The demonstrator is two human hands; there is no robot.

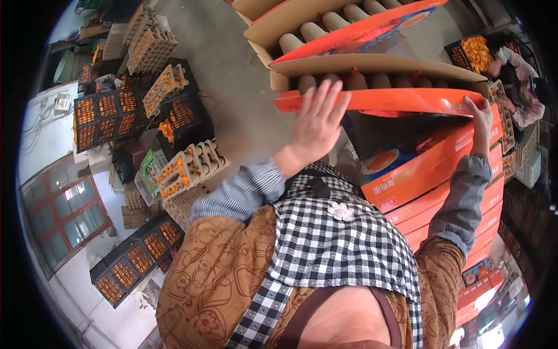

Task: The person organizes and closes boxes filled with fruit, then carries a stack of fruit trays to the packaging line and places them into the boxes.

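An open orange cardboard box (395, 100) holds a row of dull, rounded items (379, 81) behind its front panel. My right hand (478, 116) grips the right end of this panel, thumb on the orange face. My left hand (314, 125) is open, fingers stretched over the panel's left end; whether they press on it I cannot tell. Below the box are more orange boxes (430, 186) in a stack, the upper one showing a dark printed picture. Beyond it, another open box (360, 39) holds a row of tan rounded items.
Egg trays (189, 166) and black crates with orange contents (104, 119) crowd the left. A person (113, 82) is among them; another person (520, 87) works at the right by a crate of orange items (474, 52). More crates (133, 262) line the lower-left wall.
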